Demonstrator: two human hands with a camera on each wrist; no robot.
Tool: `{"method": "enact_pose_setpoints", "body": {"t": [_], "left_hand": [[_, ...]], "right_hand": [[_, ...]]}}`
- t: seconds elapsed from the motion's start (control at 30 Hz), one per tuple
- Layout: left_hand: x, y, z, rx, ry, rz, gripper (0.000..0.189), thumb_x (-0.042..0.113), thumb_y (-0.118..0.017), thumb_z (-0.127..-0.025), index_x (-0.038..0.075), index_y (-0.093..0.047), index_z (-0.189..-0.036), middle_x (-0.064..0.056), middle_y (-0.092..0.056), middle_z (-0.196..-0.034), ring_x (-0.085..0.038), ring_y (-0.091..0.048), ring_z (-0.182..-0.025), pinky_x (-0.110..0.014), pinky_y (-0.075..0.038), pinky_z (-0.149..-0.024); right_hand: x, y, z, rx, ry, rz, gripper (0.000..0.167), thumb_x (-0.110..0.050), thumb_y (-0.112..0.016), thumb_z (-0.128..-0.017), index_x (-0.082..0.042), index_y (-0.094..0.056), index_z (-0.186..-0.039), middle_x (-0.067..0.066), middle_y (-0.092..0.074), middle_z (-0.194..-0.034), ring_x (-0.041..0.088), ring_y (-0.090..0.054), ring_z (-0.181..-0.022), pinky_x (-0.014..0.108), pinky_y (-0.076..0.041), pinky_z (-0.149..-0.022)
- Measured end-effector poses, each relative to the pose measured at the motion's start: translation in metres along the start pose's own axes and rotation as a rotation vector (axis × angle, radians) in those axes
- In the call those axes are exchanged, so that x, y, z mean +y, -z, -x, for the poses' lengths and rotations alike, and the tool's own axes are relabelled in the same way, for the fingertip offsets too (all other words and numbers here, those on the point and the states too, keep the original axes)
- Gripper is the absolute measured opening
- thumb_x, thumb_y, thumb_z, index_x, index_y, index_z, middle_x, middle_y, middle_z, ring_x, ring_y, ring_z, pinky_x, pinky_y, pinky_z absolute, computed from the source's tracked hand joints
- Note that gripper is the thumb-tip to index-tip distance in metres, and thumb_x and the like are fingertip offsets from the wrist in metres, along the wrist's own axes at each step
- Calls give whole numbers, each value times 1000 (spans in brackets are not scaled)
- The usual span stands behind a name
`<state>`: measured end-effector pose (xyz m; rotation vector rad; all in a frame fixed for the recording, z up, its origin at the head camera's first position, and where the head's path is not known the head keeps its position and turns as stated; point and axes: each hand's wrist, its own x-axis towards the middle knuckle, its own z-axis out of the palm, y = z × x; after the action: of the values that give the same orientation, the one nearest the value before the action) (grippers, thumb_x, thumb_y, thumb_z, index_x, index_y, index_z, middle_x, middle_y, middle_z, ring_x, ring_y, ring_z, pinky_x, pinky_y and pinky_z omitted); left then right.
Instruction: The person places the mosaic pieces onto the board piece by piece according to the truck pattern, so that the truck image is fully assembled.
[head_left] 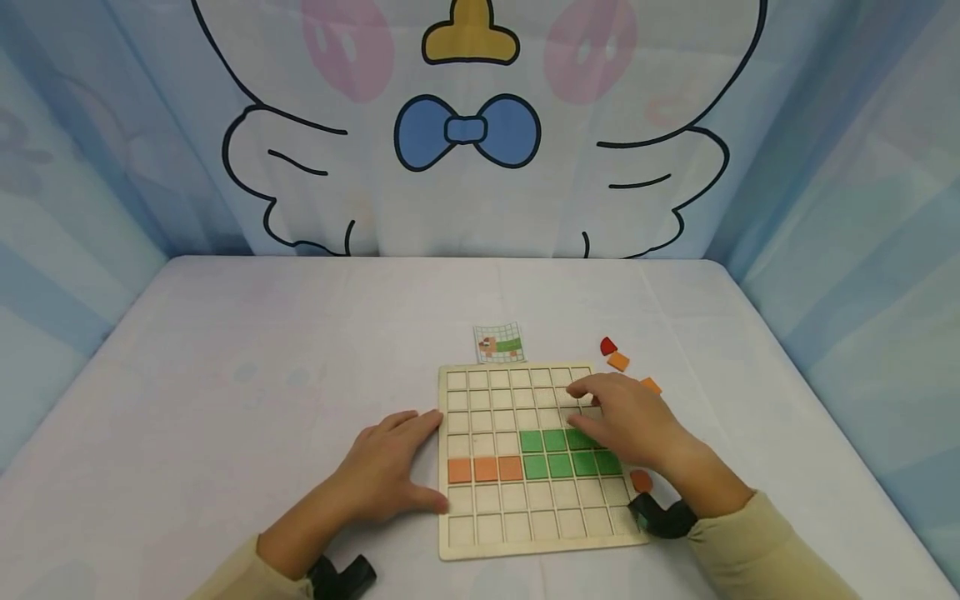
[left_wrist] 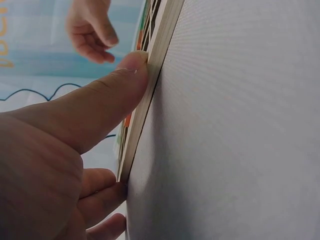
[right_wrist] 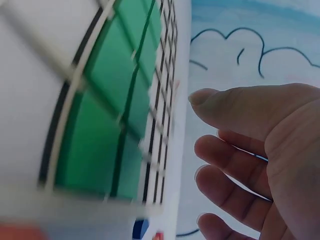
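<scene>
A wooden grid board [head_left: 502, 525] lies on the table, with a row of orange square tiles [head_left: 485, 469] at its left and two rows of green square tiles [head_left: 558, 465] at its right. My left hand [head_left: 382, 471] touches the board's left edge with thumb and fingertips, fingers fairly straight; the left wrist view shows the thumb [left_wrist: 107, 97] against the wooden rim. Above the board's right side hovers my right hand [head_left: 637, 421], thumb and fingers apart and slightly bent. Nothing shows between them in the right wrist view. That hand hides part of the upper green row.
A small picture card [head_left: 499, 343] lies beyond the board's far edge. Loose pieces sit on the right: a red one [head_left: 608, 346], an orange square [head_left: 618, 361], another orange piece [head_left: 651, 386] and a rounded orange-red one [head_left: 641, 481]. Printed curtains [head_left: 465, 208] surround the table.
</scene>
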<state>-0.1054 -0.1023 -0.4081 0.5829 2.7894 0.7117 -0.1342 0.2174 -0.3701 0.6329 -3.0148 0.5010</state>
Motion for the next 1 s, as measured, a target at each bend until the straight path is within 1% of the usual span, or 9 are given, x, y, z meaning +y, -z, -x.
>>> {"method": "enact_pose_setpoints", "body": {"t": [0.13, 0.2, 0.3, 0.4, 0.63, 0.83, 1.0], "left_hand": [[0, 0, 0, -5, 5, -4, 105, 54, -90, -64, 9, -47, -148, -7, -51, -148, -32, -38, -139, -59, -32, -106], [0, 0, -1, -5, 7, -6, 105, 54, -90, -64, 9, -47, -148, -7, -51, -148, -32, -38, -139, -59, -32, -106], [0, 0, -1, -2, 11, -5, 104, 53, -91, -64, 9, -47, -148, -7, -51, -148, -32, -38, -139, -59, -32, -106], [1, 1, -1, -4, 11, -1, 104, 52, -91, -64, 9, -47, -148, -7, -51, -147, -32, -38, -139, -59, -32, -106], [1, 1, 0, 1, 1, 7, 103, 51, -91, -65, 9, -47, -148, -8, -51, -147, -33, -38, -139, -59, -32, -106], [0, 1, 0, 7, -7, 7, 103, 50, -91, -65, 9, -47, -148, -8, -51, -147, -33, -38, -139, -59, -32, -106], [0, 1, 1, 6, -8, 10, 103, 50, -91, -65, 9, -48, -148, -8, -51, -147, -33, -38, -139, -59, -32, -106]], "right_hand": [[18, 1, 7, -2, -79, 21, 34, -21, -77, -88, -4, -71, -116, 4, -68, -99, 20, -60, -85, 40, -51, -74], [24, 2, 11, -8, -112, 27, 34, -20, -77, -88, -4, -71, -117, 3, -68, -97, 21, -59, -86, 43, -52, -76], [31, 2, 15, -11, -136, 25, 33, -19, -77, -88, -3, -70, -117, 4, -67, -99, 22, -59, -89, 46, -52, -80], [38, 0, 19, 0, -142, 19, 33, -18, -77, -87, -2, -70, -116, 7, -68, -104, 25, -60, -92, 49, -52, -84], [55, 3, 25, -8, -199, 11, 33, -18, -77, -87, -4, -70, -116, 7, -68, -100, 26, -59, -89, 47, -52, -76], [65, 7, 27, -35, -259, 4, 38, -18, -75, -88, -2, -67, -121, 11, -67, -102, 30, -58, -92, 48, -53, -75], [70, 6, 24, -44, -278, -1, 40, -18, -76, -88, -2, -66, -123, 12, -66, -102, 31, -57, -92, 50, -52, -77]]}}
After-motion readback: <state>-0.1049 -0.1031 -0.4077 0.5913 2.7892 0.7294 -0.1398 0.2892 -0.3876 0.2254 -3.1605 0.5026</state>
